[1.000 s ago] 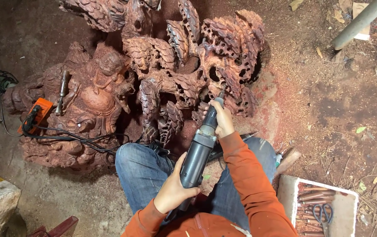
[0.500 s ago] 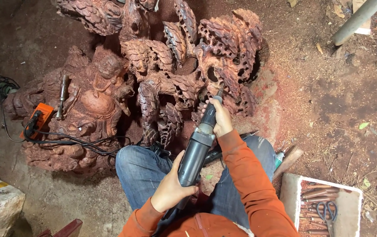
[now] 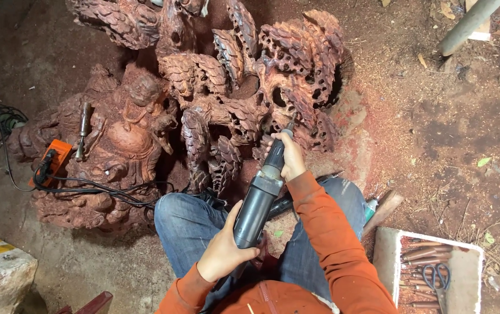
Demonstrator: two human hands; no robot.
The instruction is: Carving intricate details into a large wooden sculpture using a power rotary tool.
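My left hand [image 3: 222,256] is wrapped tight around the rear body of the dark grey rotary grinder [image 3: 260,199], and my right hand [image 3: 289,156] is closed around its narrow nose, steering the bit into the reddish wooden carving [image 3: 215,110] just ahead of my knees. The tool runs from my lap up to the pierced, scaly foliage on the right half of the carving, where its tip meets the wood. As I judge it, the bit could catch in one of those small holes and kick sideways, gouging the thin leaf edges or jerking toward my right fingers, which sit very close to the working end. The black cable [image 3: 95,189] trails across the carving's base to the orange plug block [image 3: 52,161], and a tug from my knee might drag it. Room is tight: the carving crowds the front, my blue-jeaned legs box in both sides, and the white tray of chisels and scissors [image 3: 427,273] lies near my right thigh. Further out, to the right, there is open dirt floor [image 3: 447,134] scattered with sawdust, with a grey pipe [image 3: 470,24] beyond.
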